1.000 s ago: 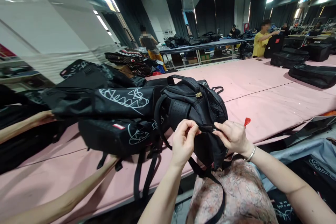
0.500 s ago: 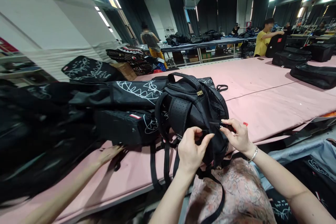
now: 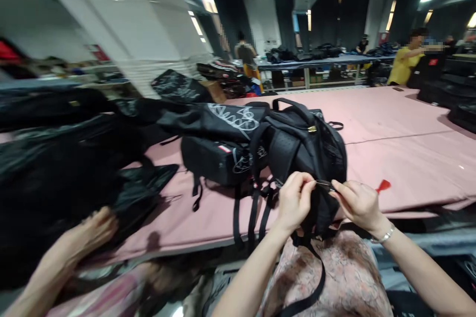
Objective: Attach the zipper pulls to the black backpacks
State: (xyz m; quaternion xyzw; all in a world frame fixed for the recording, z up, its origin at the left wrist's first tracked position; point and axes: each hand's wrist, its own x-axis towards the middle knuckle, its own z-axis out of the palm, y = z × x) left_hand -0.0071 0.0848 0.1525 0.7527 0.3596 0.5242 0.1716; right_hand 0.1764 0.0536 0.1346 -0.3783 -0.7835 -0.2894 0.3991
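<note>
A black backpack [image 3: 284, 151] stands in front of me on the pink-covered table. My right hand [image 3: 359, 203] is closed round what looks like small dark thread snips [image 3: 324, 185], with thin points directed left. A red ribbon [image 3: 384, 186] sticks out behind that hand. My left hand [image 3: 297, 198] pinches thumb and forefinger together right at those points, in front of the backpack's lower side; anything between the fingertips is too small to make out. Black straps [image 3: 255, 218] hang from the bags over the table's front edge.
Black bags with white scribble print [image 3: 232, 121] lie left of the backpack. At far left, a co-worker's hand [image 3: 98, 228] rests by a dark bag [image 3: 67, 173]. Another person in yellow [image 3: 401, 64] handles a black bag across the pink table [image 3: 405, 158].
The view has swung left, so things sit further right. My hands have come together, the left fingertips closing into a pinch at the tool's points. The co-worker's hand has moved left onto the dark bag.
</note>
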